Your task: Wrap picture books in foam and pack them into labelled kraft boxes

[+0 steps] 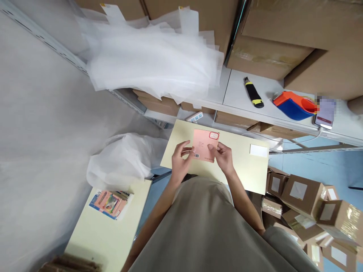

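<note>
A thin pink book (202, 145) is held up over the cream tabletop, its cover showing a barcode at the lower left and a red-framed stamp or label at the upper right. My right hand (225, 158) grips its right edge, thumb on the cover and fingers behind. At the left edge is my left hand (181, 158), its thumb against the book near the barcode and its other fingers curved, partly apart. Whether those fingertips reach behind the book is hard to see. Under the book lies the cream table (241, 166).
A white label (258, 150) lies on the table's right. White plastic bags (153, 56) overhang the shelf, which carries a box cutter (253, 93), a tape dispenser (295, 105) and a phone (324, 113). Several books (110, 204) rest on a left table. Cardboard boxes (302, 192) are piled at right.
</note>
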Action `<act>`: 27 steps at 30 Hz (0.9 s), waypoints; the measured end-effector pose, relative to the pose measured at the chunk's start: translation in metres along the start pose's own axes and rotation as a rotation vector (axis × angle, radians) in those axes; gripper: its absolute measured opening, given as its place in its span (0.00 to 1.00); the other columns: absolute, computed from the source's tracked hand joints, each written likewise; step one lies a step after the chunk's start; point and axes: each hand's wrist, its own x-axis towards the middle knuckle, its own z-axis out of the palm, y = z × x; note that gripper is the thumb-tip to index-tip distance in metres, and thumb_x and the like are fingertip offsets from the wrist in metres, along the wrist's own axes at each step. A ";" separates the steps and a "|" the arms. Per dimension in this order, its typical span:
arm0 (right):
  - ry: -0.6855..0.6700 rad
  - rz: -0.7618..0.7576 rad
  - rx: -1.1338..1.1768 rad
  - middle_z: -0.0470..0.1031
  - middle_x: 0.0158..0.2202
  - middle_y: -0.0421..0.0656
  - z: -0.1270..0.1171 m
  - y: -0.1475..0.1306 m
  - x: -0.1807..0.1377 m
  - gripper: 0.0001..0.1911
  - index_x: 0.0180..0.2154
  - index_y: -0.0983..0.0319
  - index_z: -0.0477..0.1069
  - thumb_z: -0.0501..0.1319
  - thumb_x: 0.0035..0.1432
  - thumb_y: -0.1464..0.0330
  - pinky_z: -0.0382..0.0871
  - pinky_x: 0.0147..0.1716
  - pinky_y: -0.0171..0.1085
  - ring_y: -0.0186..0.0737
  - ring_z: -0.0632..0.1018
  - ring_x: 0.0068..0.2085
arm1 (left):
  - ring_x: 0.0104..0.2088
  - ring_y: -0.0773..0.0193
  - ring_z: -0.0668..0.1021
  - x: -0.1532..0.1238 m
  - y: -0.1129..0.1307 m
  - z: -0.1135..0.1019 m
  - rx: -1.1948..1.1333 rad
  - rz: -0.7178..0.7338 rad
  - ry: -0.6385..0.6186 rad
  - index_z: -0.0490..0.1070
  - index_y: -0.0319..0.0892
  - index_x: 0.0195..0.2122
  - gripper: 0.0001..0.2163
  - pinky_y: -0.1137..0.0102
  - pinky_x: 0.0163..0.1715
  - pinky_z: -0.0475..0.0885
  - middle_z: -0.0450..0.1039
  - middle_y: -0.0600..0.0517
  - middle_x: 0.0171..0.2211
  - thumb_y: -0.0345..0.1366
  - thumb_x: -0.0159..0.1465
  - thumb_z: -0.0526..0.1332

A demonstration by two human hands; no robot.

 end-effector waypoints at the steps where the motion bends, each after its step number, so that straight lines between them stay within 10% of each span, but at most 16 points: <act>1: -0.022 0.008 0.038 0.85 0.35 0.42 -0.001 -0.004 0.000 0.26 0.40 0.58 0.84 0.73 0.62 0.42 0.78 0.36 0.41 0.46 0.82 0.36 | 0.46 0.54 0.87 0.005 0.003 -0.005 -0.023 -0.042 -0.044 0.83 0.46 0.56 0.23 0.62 0.48 0.85 0.85 0.43 0.55 0.56 0.68 0.72; 6: -0.067 0.053 0.124 0.88 0.38 0.44 0.000 -0.007 -0.001 0.26 0.44 0.58 0.86 0.75 0.61 0.42 0.82 0.41 0.44 0.51 0.86 0.42 | 0.40 0.56 0.84 0.008 0.020 -0.015 0.001 -0.074 -0.196 0.85 0.45 0.39 0.20 0.67 0.42 0.80 0.85 0.50 0.37 0.59 0.69 0.70; 16: 0.234 -0.064 -0.088 0.86 0.61 0.49 0.021 0.001 -0.014 0.24 0.58 0.55 0.85 0.69 0.71 0.48 0.85 0.61 0.54 0.57 0.86 0.62 | 0.49 0.49 0.88 0.000 0.020 -0.014 0.015 -0.041 0.006 0.90 0.46 0.47 0.20 0.61 0.51 0.84 0.89 0.50 0.50 0.57 0.68 0.72; 27: 0.049 -0.030 0.069 0.89 0.43 0.44 0.031 0.000 -0.025 0.28 0.54 0.56 0.86 0.69 0.68 0.42 0.86 0.40 0.44 0.48 0.87 0.41 | 0.60 0.48 0.85 -0.019 0.010 0.003 0.045 0.178 -0.189 0.84 0.49 0.61 0.19 0.54 0.59 0.87 0.81 0.43 0.66 0.48 0.71 0.71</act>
